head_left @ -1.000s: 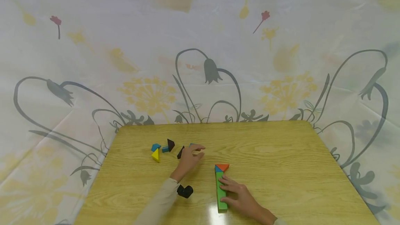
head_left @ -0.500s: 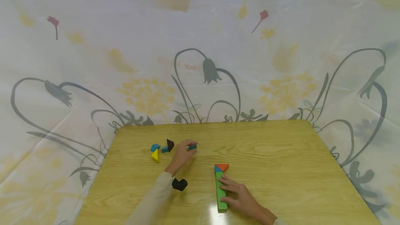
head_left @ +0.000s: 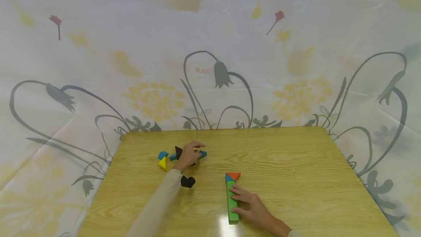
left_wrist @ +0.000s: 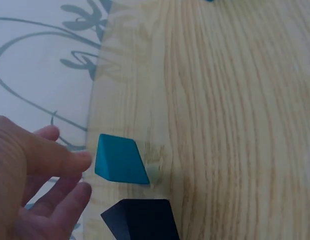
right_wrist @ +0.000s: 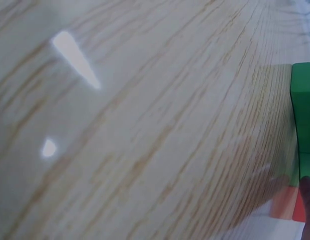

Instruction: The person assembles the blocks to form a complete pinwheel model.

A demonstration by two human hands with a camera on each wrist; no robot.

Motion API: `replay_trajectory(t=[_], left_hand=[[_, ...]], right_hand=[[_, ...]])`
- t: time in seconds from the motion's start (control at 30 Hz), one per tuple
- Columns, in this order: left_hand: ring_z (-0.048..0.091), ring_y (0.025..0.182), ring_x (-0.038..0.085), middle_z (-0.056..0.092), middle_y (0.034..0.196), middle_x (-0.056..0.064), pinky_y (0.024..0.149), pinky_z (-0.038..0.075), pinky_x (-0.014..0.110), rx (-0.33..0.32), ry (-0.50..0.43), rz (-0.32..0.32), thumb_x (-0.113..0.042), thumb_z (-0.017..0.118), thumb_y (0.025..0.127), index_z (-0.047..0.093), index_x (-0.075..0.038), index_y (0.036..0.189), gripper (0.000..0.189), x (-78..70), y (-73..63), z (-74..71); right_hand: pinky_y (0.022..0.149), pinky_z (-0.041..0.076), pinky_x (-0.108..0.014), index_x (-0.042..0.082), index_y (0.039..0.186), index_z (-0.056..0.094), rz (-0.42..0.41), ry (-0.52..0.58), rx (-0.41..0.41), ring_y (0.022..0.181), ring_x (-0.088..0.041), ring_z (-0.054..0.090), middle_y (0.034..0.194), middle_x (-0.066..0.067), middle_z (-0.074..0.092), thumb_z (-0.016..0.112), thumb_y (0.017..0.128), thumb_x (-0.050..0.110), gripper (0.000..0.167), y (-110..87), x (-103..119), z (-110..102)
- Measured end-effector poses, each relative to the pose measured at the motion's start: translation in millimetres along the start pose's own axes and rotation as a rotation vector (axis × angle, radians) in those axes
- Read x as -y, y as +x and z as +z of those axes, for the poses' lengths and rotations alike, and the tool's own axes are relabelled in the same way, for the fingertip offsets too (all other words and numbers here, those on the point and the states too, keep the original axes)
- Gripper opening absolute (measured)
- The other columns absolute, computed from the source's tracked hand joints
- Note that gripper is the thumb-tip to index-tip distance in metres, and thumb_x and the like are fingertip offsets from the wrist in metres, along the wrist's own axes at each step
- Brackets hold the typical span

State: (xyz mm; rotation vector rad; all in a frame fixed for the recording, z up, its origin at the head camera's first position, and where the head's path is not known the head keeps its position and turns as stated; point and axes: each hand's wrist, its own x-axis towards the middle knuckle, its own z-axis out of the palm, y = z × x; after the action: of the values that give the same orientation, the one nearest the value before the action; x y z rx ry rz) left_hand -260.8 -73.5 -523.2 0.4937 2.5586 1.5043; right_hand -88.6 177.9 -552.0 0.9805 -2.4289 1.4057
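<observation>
I work at a wood-grain table in what looks like a curtained-off booth: a pale sheet rises behind it and along both sides, printed with drooping grey flowers and yellow blossoms. It hides the room beyond, so I cannot tell whether this is a home or a studio.

The head camera looks down across the table both wrist cameras see closely.
</observation>
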Motion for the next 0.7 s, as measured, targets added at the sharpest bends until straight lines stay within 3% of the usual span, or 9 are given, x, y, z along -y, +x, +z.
replay_trajectory(t=[0.27, 0.5, 0.7], left_hand=[[0.052, 0.114, 0.037, 0.057, 0.123, 0.018, 0.089, 0.049, 0.045, 0.147, 0.031, -0.058, 0.019, 0.054, 0.075, 0.065, 0.003, 0.115, 0.045, 12.1, 8.8, -1.3], [0.056, 0.108, 0.036, 0.057, 0.124, 0.019, 0.082, 0.052, 0.043, 0.139, 0.052, -0.021, 0.006, 0.065, 0.082, 0.065, 0.001, 0.117, 0.035, 14.1, 7.7, 3.1], [0.056, 0.107, 0.038, 0.056, 0.124, 0.022, 0.083, 0.052, 0.044, 0.138, 0.032, -0.017, -0.001, 0.069, 0.085, 0.057, 0.004, 0.127, 0.044, 13.1, 6.2, 8.2]], right_hand=[[0.102, 0.035, -0.026, -0.014, 0.108, 0.064, 0.006, 0.002, 0.010, 0.113, -0.055, 0.045, 0.122, -0.029, 0.056, 0.076, 0.076, 0.004, 0.039, -0.3, 0.8, -0.6], [0.100, 0.040, -0.034, -0.013, 0.109, 0.064, 0.029, -0.003, 0.011, 0.114, -0.054, 0.045, 0.122, -0.028, 0.057, 0.076, 0.075, 0.004, 0.040, 0.4, 3.2, -2.1], [0.098, 0.042, -0.040, -0.013, 0.109, 0.064, 0.048, -0.006, 0.029, 0.115, -0.054, 0.044, 0.123, -0.027, 0.056, 0.076, 0.076, 0.005, 0.039, 0.9, 4.7, -2.6]])
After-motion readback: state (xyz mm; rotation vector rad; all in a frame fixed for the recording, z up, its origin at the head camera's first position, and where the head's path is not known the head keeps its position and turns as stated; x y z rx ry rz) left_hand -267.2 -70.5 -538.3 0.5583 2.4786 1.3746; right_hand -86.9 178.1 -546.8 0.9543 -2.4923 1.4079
